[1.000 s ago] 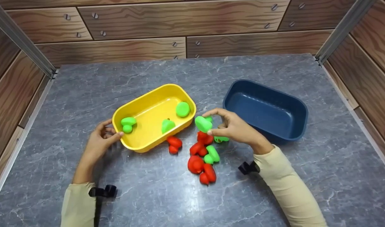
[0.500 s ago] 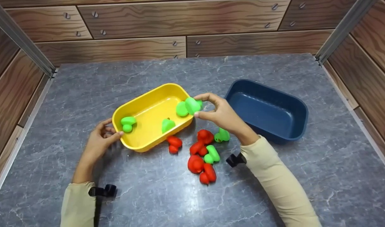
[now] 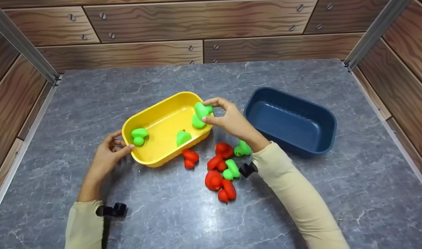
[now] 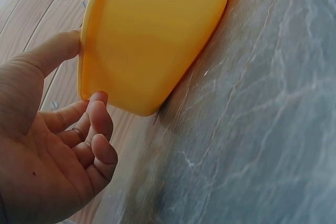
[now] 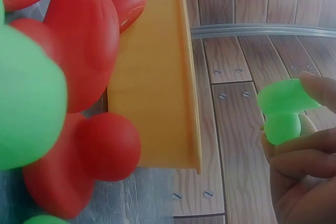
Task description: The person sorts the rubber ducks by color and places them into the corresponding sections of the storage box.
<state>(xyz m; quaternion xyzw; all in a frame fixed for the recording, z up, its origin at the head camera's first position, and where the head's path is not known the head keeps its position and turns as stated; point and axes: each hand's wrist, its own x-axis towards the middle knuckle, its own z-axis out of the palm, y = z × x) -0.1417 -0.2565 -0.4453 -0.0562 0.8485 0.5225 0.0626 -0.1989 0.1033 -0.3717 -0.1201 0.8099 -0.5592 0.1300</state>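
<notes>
My right hand (image 3: 211, 111) pinches a green toy (image 3: 199, 109) between thumb and fingers, just over the right end of the yellow tub (image 3: 162, 117). The right wrist view shows that green toy (image 5: 283, 111) at my fingertips (image 5: 310, 90), past the yellow tub's wall (image 5: 152, 77). Three green toys lie in the tub, one of them (image 3: 139, 135) at its left end. My left hand (image 3: 122, 142) grips the tub's near left corner, thumb on the rim. In the left wrist view the left hand (image 4: 83, 74) curls round the yellow tub (image 4: 152, 30).
A pile of red toys (image 3: 213, 180) and green toys (image 3: 243, 148) lies on the grey marble table (image 3: 162, 214) in front of the tub. A dark blue tub (image 3: 321, 121) stands empty to the right. Wooden walls enclose the table.
My right hand has carried the green toy up and to the left, from above the pile to over the yellow tub's right end. The left hand has stayed put.
</notes>
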